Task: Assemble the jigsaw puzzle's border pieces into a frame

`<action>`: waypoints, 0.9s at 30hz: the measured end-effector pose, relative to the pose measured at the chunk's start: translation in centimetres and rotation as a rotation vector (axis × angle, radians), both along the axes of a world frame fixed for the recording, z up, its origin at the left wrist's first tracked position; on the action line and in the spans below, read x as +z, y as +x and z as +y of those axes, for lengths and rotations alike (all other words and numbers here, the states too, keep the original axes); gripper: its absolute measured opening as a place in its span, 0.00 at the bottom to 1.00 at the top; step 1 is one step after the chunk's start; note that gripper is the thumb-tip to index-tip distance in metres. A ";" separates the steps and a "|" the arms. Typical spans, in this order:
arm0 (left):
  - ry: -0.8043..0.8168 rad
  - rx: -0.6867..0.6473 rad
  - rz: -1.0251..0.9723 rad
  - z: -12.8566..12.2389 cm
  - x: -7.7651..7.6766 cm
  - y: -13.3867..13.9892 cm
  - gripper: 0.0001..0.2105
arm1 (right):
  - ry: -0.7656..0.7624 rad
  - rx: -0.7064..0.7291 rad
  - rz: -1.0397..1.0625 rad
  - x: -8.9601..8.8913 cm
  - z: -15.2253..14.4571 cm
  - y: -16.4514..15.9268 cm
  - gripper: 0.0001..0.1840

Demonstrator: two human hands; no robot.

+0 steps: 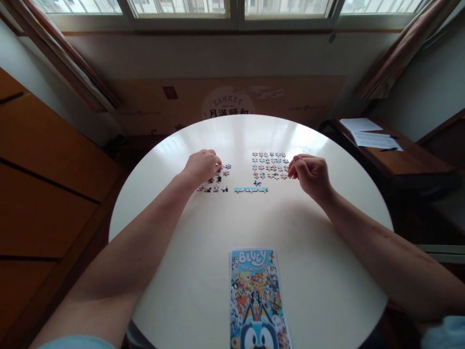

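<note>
Over the left group of jigsaw puzzle pieces (225,173) is my left hand (202,166), its fingers drawn together and low among the pieces. It covers part of that group, and whatever its fingertips hold is hidden. My right hand (311,173) hovers at the right edge of a second group of loose puzzle pieces (269,167), laid out in rows. Its fingers are curled in towards the thumb; I cannot see what is between them. Below the groups lies a joined strip of blue puzzle pieces (250,190), with a dark blue puzzle piece (257,183) just above it.
A Bluey picture sheet (257,295) lies at the near edge of the round white table (196,271). To the right, papers (376,140) and pens rest on a wooden side table (417,157). A printed cardboard panel (138,104) stands below the window.
</note>
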State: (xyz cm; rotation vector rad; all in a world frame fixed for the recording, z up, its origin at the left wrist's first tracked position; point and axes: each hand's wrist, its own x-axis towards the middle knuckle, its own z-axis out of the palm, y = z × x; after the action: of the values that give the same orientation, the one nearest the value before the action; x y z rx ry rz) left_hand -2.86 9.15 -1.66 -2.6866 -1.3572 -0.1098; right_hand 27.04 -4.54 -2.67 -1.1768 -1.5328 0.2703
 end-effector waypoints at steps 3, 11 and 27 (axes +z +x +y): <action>-0.016 0.014 -0.001 0.3 0.2 0.1 0.09 | 0.002 0.007 -0.002 0.1 -0.1 0.0 0.27; -0.100 0.082 -0.013 1.1 0.8 0.6 0.07 | -0.010 0.007 -0.014 0.2 -0.1 -0.1 0.27; -0.100 0.072 0.048 0.7 1.2 0.6 0.10 | -0.005 0.038 -0.024 0.1 0.0 0.0 0.27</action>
State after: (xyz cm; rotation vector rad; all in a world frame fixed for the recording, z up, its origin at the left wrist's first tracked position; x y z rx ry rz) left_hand -2.30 9.86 -0.41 -2.6970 -1.4807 0.0299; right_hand 27.03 -4.57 -2.61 -1.1590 -1.5777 0.2866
